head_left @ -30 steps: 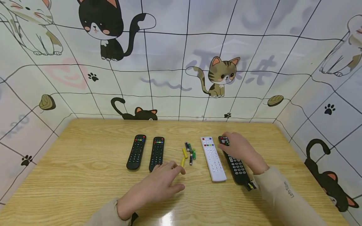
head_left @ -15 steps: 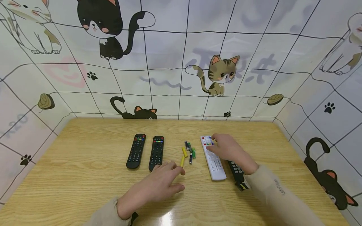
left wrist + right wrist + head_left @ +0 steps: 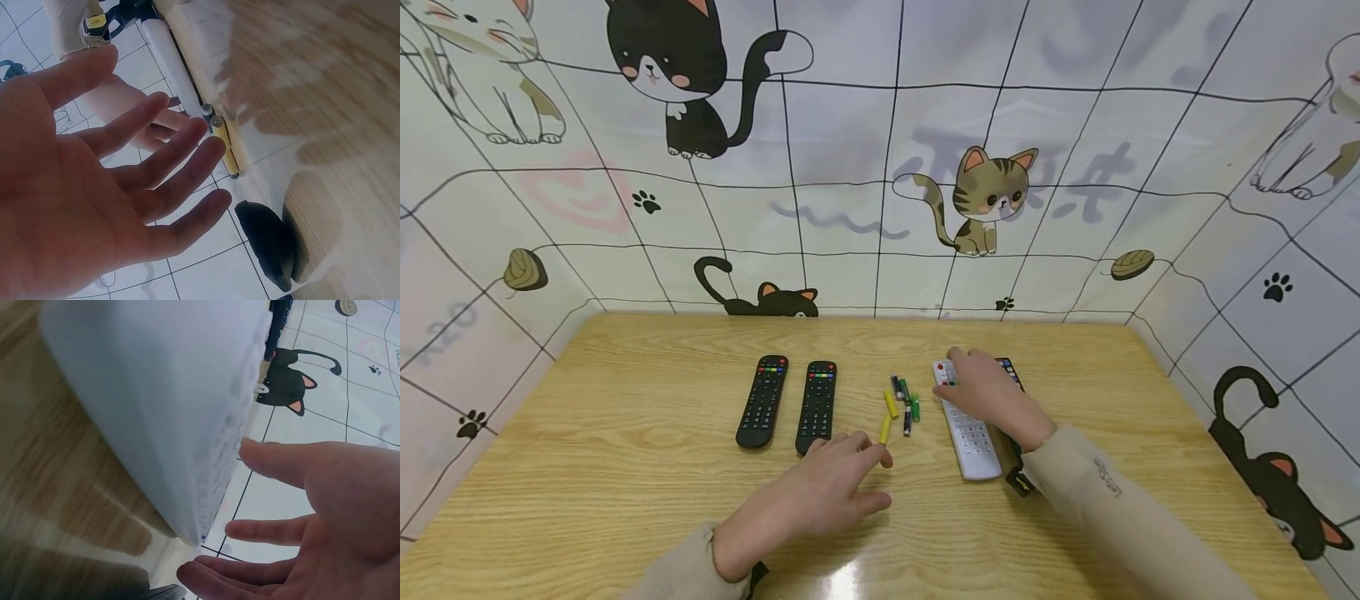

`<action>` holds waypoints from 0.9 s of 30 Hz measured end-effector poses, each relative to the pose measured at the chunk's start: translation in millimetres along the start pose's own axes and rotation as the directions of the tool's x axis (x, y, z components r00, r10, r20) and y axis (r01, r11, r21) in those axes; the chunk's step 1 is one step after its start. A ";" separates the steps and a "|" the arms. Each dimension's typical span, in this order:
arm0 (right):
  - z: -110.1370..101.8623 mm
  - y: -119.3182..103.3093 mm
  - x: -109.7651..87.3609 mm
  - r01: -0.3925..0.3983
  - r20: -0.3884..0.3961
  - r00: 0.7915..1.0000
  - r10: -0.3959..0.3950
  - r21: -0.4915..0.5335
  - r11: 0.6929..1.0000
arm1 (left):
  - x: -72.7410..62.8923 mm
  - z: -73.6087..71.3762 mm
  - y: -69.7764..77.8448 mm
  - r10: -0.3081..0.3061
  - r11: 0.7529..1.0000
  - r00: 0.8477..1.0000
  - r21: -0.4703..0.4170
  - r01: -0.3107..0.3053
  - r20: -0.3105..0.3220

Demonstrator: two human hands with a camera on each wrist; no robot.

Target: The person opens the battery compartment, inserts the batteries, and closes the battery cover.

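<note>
My right hand (image 3: 988, 398) is over the top end of a white remote control (image 3: 973, 446), thumb at its left edge. In the right wrist view the fingers stretch, uncurled, toward the far end of that remote (image 3: 156, 412). A black remote (image 3: 1011, 371) lies just to its right, mostly hidden under the hand and sleeve. My left hand (image 3: 820, 492) hovers palm down with spread, relaxed fingers, holding nothing. Its fingertips overlap the lower end of a second black remote (image 3: 816, 404) and come close to a yellow battery (image 3: 885, 429).
Several small batteries, yellow, green and dark, including a green one (image 3: 915, 408), lie in a loose group mid-table. Another black remote (image 3: 762, 402) is at the left. Behind the wooden table (image 3: 647, 367) hangs a cat-printed backdrop (image 3: 842, 150).
My right hand has moved left from the top of the right-hand black remote to the white remote's top end. My left hand and the remotes stay in place.
</note>
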State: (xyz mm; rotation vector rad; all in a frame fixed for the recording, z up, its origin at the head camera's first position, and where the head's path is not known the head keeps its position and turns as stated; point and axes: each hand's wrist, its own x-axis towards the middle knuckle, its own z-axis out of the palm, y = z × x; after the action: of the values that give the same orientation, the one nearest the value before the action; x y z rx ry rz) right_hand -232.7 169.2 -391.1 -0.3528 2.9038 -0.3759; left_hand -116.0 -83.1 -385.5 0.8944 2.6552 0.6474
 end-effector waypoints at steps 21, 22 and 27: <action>6.4 -6.0 4.6 -0.062 0.081 0.995 0.065 -0.039 0.997 | 0.1 -0.3 0.8 -0.004 1.000 1.000 0.018 0.004 0.017; 6.8 -5.7 4.9 -0.061 0.079 0.995 0.064 -0.037 0.997 | 0.1 -0.1 0.9 -0.005 1.000 1.000 0.020 0.004 0.018; 8.1 -4.7 6.0 -0.056 0.064 0.996 0.058 -0.034 0.998 | 0.3 1.3 1.8 -0.004 0.999 1.000 0.032 0.004 0.017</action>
State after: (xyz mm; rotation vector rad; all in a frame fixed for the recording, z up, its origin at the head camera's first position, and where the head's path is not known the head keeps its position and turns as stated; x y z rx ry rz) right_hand -235.7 161.4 -398.4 -0.2810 2.8518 -0.3027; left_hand -114.9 -81.2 -385.7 0.8988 2.6591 0.5948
